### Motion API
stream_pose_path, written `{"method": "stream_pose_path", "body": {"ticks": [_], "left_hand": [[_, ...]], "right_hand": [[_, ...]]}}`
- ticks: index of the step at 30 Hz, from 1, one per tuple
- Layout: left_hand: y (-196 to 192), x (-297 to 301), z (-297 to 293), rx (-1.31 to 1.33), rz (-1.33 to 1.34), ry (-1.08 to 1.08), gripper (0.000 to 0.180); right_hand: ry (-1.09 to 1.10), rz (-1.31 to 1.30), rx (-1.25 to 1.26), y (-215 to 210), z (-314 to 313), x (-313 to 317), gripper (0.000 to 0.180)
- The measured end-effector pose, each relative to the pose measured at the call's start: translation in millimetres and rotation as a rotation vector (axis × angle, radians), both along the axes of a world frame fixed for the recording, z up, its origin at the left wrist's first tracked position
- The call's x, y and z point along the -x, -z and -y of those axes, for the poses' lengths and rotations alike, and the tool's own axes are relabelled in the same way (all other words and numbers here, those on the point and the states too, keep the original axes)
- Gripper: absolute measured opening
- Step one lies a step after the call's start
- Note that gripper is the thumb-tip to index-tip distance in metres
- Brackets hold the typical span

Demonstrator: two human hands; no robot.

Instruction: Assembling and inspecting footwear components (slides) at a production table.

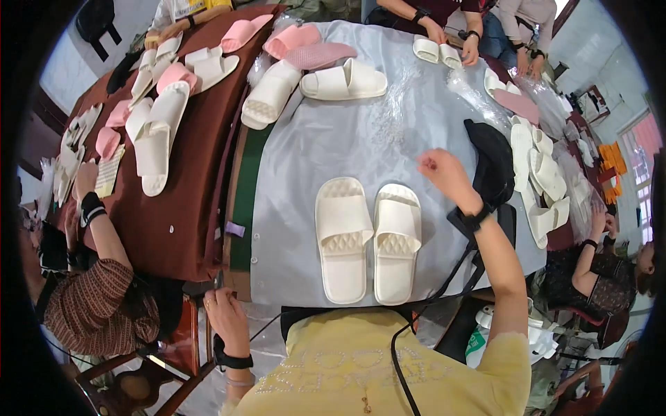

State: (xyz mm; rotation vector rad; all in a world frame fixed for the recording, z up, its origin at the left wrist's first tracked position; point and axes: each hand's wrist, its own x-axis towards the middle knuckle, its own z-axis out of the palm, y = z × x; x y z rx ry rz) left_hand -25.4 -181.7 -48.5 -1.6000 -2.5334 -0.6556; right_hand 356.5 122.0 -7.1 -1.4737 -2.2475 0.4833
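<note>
A pair of cream-white moulded foam slide slippers lies side by side, soles down, on the pale grey cloth [326, 145] that covers the near part of the table; the left slipper [341, 238] and the right slipper [396, 242] almost touch along their inner edges, toes pointing away from the person in the yellow top [388, 367].

Just beyond the right slipper, up and to its right, the person's right hand [444, 175] hovers over the cloth with fingers curled loosely together, pinching nothing that can be made out; whether it touches the cloth I cannot tell. A black wrist strap [472, 220] circles that arm. The left hand [225, 313] is well below and left of the pair, off the table's near edge, fingers folded in; whether it grips anything is hidden.

Right of the pair, beside the right hand, lies a black fabric bag [494, 161]. Farther beyond the pair sits another cream slide slipper [345, 80], with pink slippers [305, 45] behind it. Left of the pair, a dark red-brown cloth [187, 208] carries more cream and pink slippers [156, 135]. Far right of the pair, a row of cream slippers [541, 180] lies among clear plastic wrap. Other people's hands work at the table's far and side edges.
</note>
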Motion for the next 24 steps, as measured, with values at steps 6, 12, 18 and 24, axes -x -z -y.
{"method": "stream_pose_path", "body": {"ticks": [6,12,18,24], "left_hand": [[-9,-57,-32,-0.133,0.186,0.312,0.015],[-13,-113,-75,-0.009,0.505,0.805,0.027],[9,-136,-92,0.163,0.073,0.994,0.076],[3,-134,-90,0.236,0.081,0.959,0.083]], "right_hand": [[0.140,0.250,0.009,66,-72,18,0.026],[0.146,0.337,-0.048,51,-45,28,0.015],[0.040,0.490,-0.212,-35,44,21,0.013],[0.099,-0.241,0.033,-95,144,3,0.019]]}}
